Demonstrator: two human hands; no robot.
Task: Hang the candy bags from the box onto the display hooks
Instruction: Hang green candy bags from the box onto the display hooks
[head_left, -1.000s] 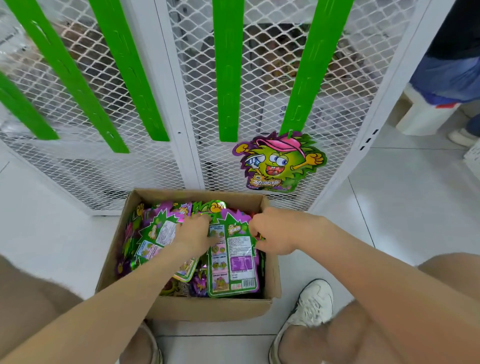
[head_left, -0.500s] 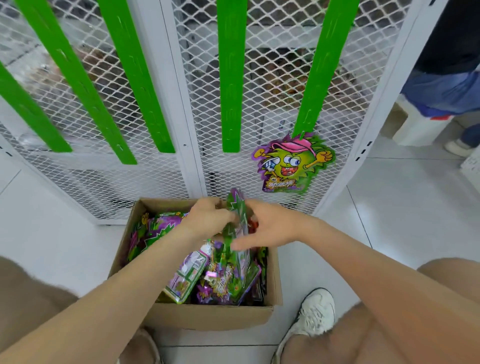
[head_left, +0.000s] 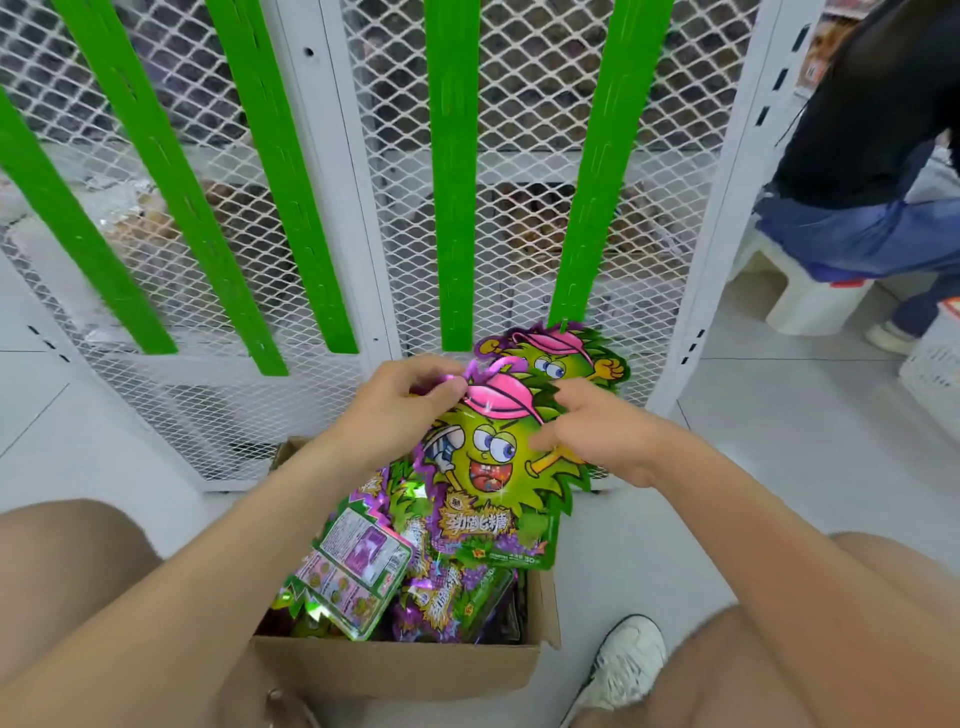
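So, both hands are on one candy bag (head_left: 488, 467), held up above the box (head_left: 395, 670) with its front to the camera: a green spiky cartoon face in a pink cap. The left hand (head_left: 400, 400) pinches the bag's top left corner, fingers curled in tight next to the cap. The right hand (head_left: 597, 431) grips the right edge, fingers folded onto the front of it. The bag hangs a bit tilted, with its bottom edge over the far right part of the box.

Just behind it there's a hung bag (head_left: 571, 358) of the same kind at the bottom end of the rightmost green strip (head_left: 597, 208), partly covered by the held one. More green strips run down the white mesh panel (head_left: 519, 130).

The cardboard box sits on the pale floor (head_left: 779, 441) between the person's knees. Inside is a pile of bags (head_left: 358, 561), some lying back side up. A white shoe (head_left: 628, 660) is right by the box's near right corner. Far right, another person (head_left: 857, 130) sits on a white stool (head_left: 800, 306).
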